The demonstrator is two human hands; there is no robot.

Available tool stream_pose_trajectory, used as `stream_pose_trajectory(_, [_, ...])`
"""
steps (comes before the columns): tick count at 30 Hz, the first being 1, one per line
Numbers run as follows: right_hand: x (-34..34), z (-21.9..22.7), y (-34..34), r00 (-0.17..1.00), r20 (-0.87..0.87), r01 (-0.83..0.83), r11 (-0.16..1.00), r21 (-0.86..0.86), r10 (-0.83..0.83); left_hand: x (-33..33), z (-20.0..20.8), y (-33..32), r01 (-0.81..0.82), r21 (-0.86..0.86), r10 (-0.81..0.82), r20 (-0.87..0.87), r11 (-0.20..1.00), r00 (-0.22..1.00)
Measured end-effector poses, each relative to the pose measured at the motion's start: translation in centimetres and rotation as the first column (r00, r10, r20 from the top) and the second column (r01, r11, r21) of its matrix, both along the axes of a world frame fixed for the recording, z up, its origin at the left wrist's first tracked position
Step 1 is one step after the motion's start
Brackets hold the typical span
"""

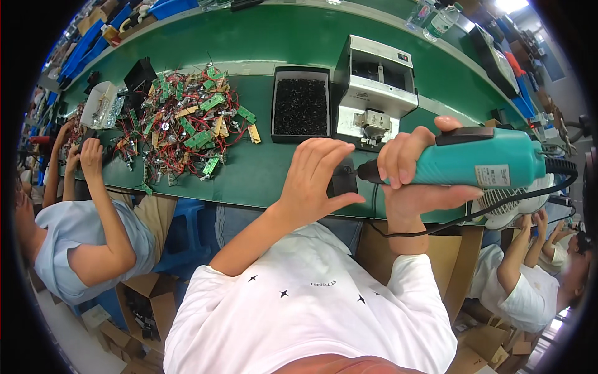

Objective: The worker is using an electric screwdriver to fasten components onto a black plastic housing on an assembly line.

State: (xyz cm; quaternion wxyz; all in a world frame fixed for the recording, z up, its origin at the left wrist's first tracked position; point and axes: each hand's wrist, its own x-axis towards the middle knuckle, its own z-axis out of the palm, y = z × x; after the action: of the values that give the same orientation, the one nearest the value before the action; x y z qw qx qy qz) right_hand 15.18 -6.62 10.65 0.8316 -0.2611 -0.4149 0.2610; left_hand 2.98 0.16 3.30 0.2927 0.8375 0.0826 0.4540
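In my right hand (pixel 408 165) is a teal electric screwdriver (pixel 479 161), held nearly level with its dark nose pointing left. The fingers wrap its front end, and a black cable runs from its rear. My left hand (pixel 316 181) grips a small black plastic casing (pixel 342 179) at the bench's near edge, with the thumb on the near side. The screwdriver's nose is right beside this casing; whether the bit touches it I cannot tell. Just beyond my hands stands a silver screw feeder (pixel 377 93), next to a black box (pixel 274 115) of tiny black pieces.
A heap of green circuit boards with red wires (pixel 193 121) covers the bench's left part. Beside it is a white tray (pixel 93 103). A white slatted object (pixel 517 202) lies right. Bottles (pixel 442 23) stand at the back. Co-workers (pixel 93 243) sit on both sides.
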Motion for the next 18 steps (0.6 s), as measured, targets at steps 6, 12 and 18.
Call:
stream_pose_trajectory(6, [0.0,-0.2,0.5,0.995,0.023,0.094,0.984,-0.150,-0.092,-0.8,-0.8,0.1,-0.014,-0.088,0.006,-0.091,0.996,0.996])
stream_pose_trajectory(12, [-0.1,-0.3,0.9,0.993,0.039,0.120,0.967,-0.225,-0.114,-1.0,-2.2,-0.1,-0.033,-0.116,0.017,-0.141,0.993,0.990])
stream_pose_trajectory(18, [-0.4,-0.6,1.3,0.993,0.113,0.071,0.958,-0.278,-0.041,-1.0,-3.1,-0.2,-0.019,-0.140,0.000,-0.134,0.990,0.991])
